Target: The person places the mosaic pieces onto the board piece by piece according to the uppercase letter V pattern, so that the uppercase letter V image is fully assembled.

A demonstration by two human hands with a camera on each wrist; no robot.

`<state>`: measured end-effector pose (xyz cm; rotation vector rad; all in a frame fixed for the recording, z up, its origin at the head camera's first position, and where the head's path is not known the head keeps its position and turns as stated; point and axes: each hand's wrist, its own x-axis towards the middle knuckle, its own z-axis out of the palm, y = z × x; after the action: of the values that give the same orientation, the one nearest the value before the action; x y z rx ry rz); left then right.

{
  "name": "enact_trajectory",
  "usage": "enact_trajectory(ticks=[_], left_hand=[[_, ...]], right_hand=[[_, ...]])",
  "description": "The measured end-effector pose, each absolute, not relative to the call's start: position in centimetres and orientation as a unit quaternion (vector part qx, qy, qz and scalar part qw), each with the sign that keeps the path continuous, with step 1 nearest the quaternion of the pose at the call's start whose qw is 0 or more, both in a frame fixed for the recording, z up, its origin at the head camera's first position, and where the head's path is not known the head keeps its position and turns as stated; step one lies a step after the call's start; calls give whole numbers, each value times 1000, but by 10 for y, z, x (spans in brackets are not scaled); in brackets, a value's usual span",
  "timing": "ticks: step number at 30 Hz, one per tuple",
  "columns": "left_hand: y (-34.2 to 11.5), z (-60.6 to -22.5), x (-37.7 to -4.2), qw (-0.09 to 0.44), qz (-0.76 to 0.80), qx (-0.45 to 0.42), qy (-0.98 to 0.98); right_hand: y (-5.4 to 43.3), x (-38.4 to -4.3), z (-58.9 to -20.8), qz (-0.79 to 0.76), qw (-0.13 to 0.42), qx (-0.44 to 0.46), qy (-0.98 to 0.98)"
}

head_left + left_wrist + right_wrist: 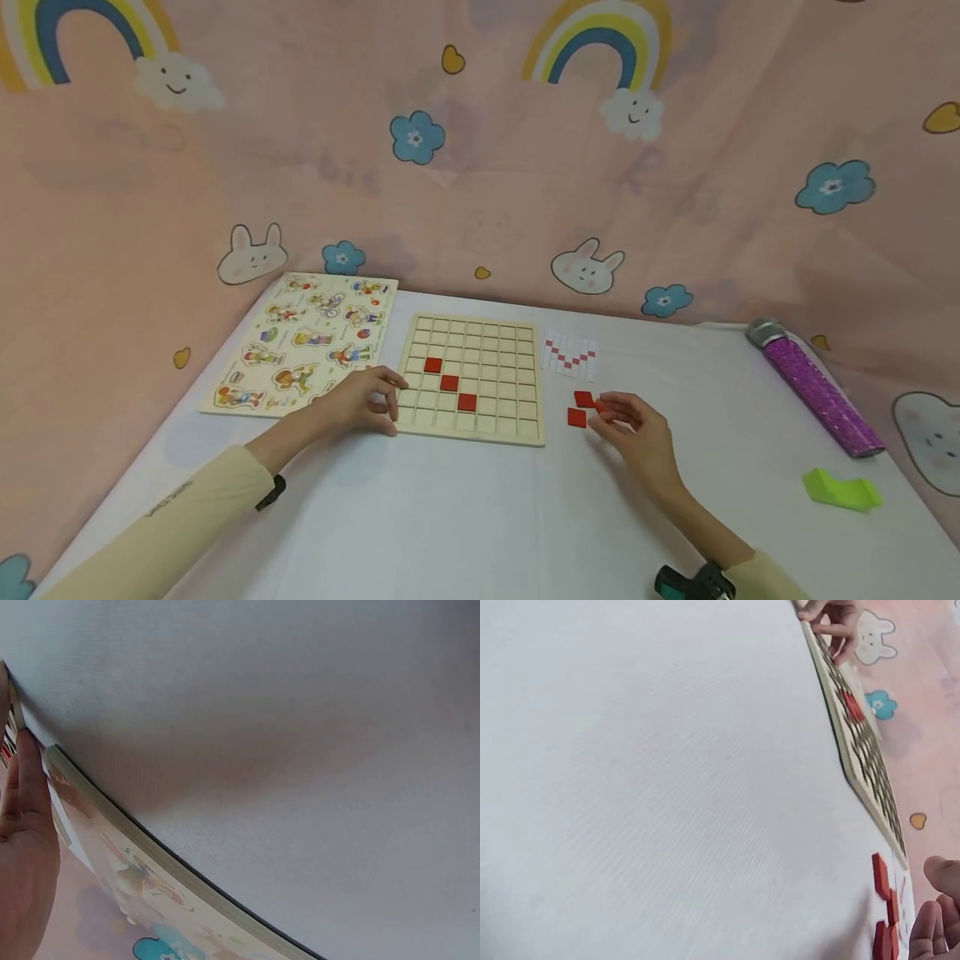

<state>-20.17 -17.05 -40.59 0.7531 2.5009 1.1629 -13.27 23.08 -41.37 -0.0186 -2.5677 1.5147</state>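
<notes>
A wooden grid board (510,442) lies flat, with three red square tiles in a diagonal row; its middle tile (448,382) sits between the other two. My left hand (363,402) holds the board at its near left corner, thumb at the corner and a bent finger on the left edge. To the board's right, loose red tiles (577,417) lie on the table. Right beside them is my right hand (637,437). In the right wrist view the thumb and fingers (928,930) stand apart, and no tile shows between them. Some red shows by the fingertips in the head view.
A pattern card (570,357) with red squares lies right of the board. On the left is a picture puzzle board (255,408), close to the left hand. A glittery purple tube (821,392) and a green block (842,490) lie far right. A patterned cloth (480,200) hangs behind.
</notes>
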Motion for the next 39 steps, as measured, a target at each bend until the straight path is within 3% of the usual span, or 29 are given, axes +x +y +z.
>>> enact_trajectory(ticks=[12, 26, 39], left_hand=[[-174, -407, -201, 144, 408, 260, 863], [-171, -407, -202, 144, 404, 249, 868], [-172, -408, -202, 145, 409, 254, 864]], right_hand=[[259, -119, -426, 418, 61, -61, -904], [267, -124, -429, 419, 68, -28, -905], [277, -124, -412, 450, -16, -35, -892]])
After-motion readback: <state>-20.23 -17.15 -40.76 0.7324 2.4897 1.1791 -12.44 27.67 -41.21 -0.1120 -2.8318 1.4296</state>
